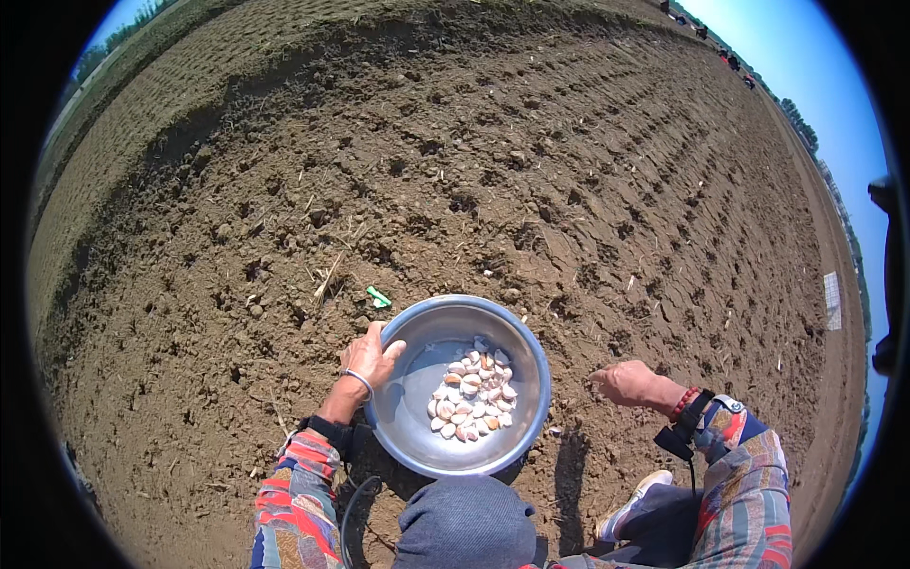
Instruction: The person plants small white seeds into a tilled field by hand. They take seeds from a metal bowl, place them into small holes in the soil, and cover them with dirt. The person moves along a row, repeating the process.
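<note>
A round stainless steel basin [405, 444] stands tilted in front of me, close to my knee. Several garlic cloves [469, 387] lie in a loose heap over the right part of its bottom. My left hand [372, 357] grips the basin's left rim, thumb on the inside. To the right of the basin, my right hand [629, 383] is low over the tilled soil [590, 327], with its fingers drawn together and pointing left. Its fingertips are near or at the soil, and whether they pinch anything is hidden.
A green scrap [378, 297] lies just beyond the basin's rim. Rows of small holes run across the field. My bent knee [466, 523] is directly below the basin, and a shoe [633, 505] is at lower right. A pale sheet [832, 301] lies far right.
</note>
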Demonstrator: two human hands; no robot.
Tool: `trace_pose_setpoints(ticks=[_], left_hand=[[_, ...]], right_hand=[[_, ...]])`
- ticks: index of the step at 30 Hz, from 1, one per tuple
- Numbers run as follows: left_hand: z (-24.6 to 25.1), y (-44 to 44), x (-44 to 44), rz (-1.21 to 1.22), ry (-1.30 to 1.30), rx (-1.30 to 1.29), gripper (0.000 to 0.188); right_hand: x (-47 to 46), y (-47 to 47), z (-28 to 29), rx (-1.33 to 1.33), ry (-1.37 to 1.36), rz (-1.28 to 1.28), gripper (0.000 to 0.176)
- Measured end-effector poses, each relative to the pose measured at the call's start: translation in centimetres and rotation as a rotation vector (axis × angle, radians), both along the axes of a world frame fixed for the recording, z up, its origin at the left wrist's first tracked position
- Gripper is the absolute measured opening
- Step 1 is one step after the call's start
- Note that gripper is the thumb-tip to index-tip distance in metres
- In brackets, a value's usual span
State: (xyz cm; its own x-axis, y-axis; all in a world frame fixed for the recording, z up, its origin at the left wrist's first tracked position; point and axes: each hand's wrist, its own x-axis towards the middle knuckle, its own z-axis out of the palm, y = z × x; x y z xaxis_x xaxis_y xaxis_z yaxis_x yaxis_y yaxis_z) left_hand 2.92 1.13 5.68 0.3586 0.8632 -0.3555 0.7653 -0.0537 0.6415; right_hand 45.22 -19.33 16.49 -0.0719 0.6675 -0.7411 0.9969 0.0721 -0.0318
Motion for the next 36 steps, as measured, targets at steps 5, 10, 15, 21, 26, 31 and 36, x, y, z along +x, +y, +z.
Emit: trace_pose_setpoints(ticks=[5, 10, 15, 21, 26, 31, 36], left_hand=[[6.1, -1.0, 3.3, -0.135, 0.149, 0.402, 0.057], [12.5, -2.7, 6.8, -0.195, 0.286, 0.391, 0.026], [15.6, -8.3, 5.0, -0.329, 0.376, -0.101, 0.038], [19.5, -14.3, 1.2, -0.127, 0.621, -0.265, 0.039], [25.3, -16.5, 3.1, -0.051, 0.797, -0.250, 0.045], [32.3, -15.7, 9.6, -0.001, 0.897, -0.219, 0.037], [41.0, -14.2, 12.7, 0.100, 1.037, 0.138, 0.031]], right_hand=[[5.2, 0.1, -3.4, 0.181, 0.044, 0.062, 0.024], [11.8, -1.0, -6.9, 0.252, 0.110, 0.064, 0.023], [18.1, 0.6, -9.2, 0.448, 0.061, -0.018, 0.022], [20.1, -1.2, -13.1, 0.567, -0.052, -0.348, 0.056], [21.1, -2.7, -13.9, 0.484, 0.015, -0.465, 0.065], [21.2, -1.9, -12.7, 0.427, 0.002, -0.447, 0.055], [19.7, -0.2, -10.9, 0.531, 0.118, -0.405, 0.049]])
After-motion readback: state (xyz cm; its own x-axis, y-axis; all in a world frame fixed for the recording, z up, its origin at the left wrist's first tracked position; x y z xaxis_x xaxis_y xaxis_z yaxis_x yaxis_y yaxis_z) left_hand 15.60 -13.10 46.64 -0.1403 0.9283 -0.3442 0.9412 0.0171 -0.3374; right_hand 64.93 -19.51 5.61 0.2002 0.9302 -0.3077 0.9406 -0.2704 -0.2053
